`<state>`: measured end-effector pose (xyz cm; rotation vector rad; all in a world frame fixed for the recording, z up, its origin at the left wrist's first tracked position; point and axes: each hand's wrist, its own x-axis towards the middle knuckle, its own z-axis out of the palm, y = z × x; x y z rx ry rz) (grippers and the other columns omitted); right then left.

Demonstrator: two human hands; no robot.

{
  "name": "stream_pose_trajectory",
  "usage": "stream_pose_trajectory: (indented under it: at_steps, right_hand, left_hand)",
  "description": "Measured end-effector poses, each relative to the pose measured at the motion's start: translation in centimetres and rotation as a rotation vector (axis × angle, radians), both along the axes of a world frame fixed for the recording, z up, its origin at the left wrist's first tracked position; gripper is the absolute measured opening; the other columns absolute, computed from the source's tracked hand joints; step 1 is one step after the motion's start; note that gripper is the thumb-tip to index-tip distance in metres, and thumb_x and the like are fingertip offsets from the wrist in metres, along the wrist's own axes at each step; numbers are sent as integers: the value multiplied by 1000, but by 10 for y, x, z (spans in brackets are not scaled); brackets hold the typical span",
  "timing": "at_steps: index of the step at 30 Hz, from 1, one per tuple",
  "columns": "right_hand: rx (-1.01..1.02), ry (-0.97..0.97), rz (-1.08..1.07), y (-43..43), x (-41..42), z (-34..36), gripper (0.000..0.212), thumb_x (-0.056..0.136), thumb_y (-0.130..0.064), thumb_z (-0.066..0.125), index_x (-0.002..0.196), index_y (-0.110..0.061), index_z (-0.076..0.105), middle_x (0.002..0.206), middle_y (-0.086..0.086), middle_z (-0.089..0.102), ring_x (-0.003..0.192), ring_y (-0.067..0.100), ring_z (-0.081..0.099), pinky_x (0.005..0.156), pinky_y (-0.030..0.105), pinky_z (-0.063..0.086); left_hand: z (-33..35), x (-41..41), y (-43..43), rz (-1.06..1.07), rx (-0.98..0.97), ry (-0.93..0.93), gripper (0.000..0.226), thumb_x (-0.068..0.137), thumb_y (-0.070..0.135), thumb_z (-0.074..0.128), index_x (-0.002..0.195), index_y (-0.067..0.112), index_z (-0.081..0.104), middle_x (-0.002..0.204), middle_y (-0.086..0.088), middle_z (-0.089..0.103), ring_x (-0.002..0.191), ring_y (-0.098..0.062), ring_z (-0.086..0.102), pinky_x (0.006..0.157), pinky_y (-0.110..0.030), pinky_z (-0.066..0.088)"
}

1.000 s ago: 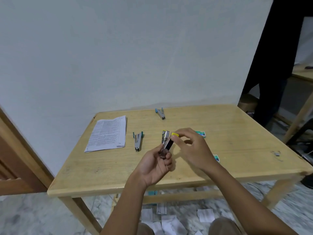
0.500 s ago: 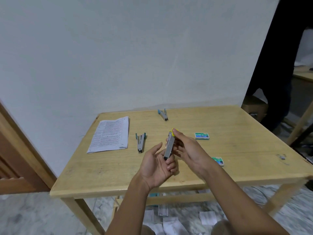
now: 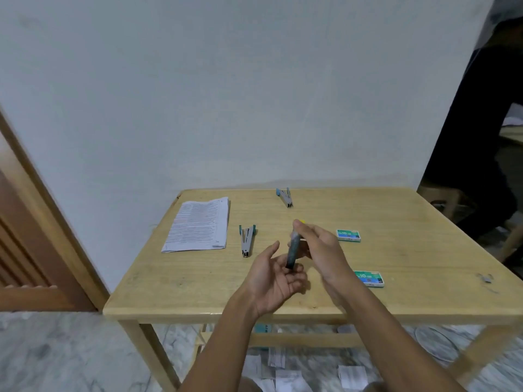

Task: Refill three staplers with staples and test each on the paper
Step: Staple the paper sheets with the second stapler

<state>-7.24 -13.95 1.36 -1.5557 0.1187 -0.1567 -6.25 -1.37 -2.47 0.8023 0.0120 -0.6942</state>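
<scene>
Above the table's front middle I hold a yellow-tipped stapler [image 3: 292, 250] nearly upright. My right hand [image 3: 319, 247] grips its upper part; my left hand [image 3: 276, 275] cups its lower end with the palm up and the fingers loosely curled. A teal stapler [image 3: 246, 240] lies to the left of my hands, and a blue stapler [image 3: 285, 196] lies near the far edge. Printed paper [image 3: 199, 224] rests at the far left. Two green staple boxes lie to the right: one box [image 3: 348, 235] farther back, another box [image 3: 370, 278] beside my right wrist.
The wooden table [image 3: 410, 250] stands against a white wall. A wooden door frame [image 3: 42, 222] is at the left. A person in dark clothes [image 3: 478, 137] stands at the right. Paper scraps [image 3: 283, 366] litter the marble floor under the table. A small metal bit [image 3: 486, 278] lies near the right edge.
The stapler has gone from open, with its top lifted, to closed and upright. My left hand has opened up under it, and my right hand now holds it from the side.
</scene>
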Motion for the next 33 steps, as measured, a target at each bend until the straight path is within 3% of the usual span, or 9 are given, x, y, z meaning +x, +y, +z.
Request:
stream_pose_trajectory:
  at_steps: [2,6,8,10,13,17,25,29,33]
  right_hand:
    - [-18,-50,-20,-3,2,7,39,89,-48,64,89,-9,69,84,14,70,89,30,70,91,41,54]
    - [-31,-10,29,-8,5,20,39,90,-50,62,90,-11,68,77,4,68,64,18,65,68,36,55]
    - [-19,30,75,-4,4,23,38,90,-50,63,94,-13,68,82,1,67,57,15,60,54,30,50]
    - [-26,51,103,1,4,25,36,90,-48,63,98,-13,67,85,1,66,53,13,56,48,26,46]
    - [-35,53,134,5,0,28,36,90,-47,63,95,-11,66,82,1,64,51,12,54,48,25,45]
    - [-47,33,174,5,-5,27,38,90,-46,64,94,-8,66,84,2,63,57,13,54,53,28,46]
    - [-61,45,176,5,-4,29,30,92,-39,63,95,-10,65,88,3,63,57,13,53,53,27,43]
    - [-80,51,196,6,-8,29,26,94,-37,60,90,-11,62,80,2,57,50,11,46,48,23,38]
    - [-141,45,177,8,-12,25,32,89,-43,65,84,-12,62,70,4,38,50,13,31,44,22,28]
  left_hand:
    - [7,-1,6,112,223,-67,43,99,41,45,105,1,59,67,-11,53,55,-23,55,55,-30,45]
    - [23,9,45,578,824,-413,32,98,35,52,86,9,67,64,-2,54,58,-17,49,56,-27,39]
    - [24,22,72,823,1000,-503,28,97,35,53,80,15,62,71,1,57,71,-19,54,64,-29,42]
    - [19,42,100,968,1282,-486,28,93,41,53,99,15,63,98,-7,63,99,-30,56,83,-39,46]
    - [10,67,133,816,1661,-319,57,91,50,53,132,11,48,134,-21,46,126,-41,37,101,-48,33]
    - [-1,78,150,574,1832,-229,73,87,56,57,136,7,36,142,-20,35,131,-38,30,105,-49,28]
    - [12,102,169,499,1710,-14,97,67,50,82,135,1,34,137,-19,39,129,-34,35,102,-40,34]
    - [10,102,178,603,1552,-42,21,79,17,70,87,7,53,94,-13,53,99,-31,45,74,-33,38]
    - [13,92,182,771,1195,-195,18,81,0,48,68,11,42,73,-10,41,66,-23,37,57,-31,27]
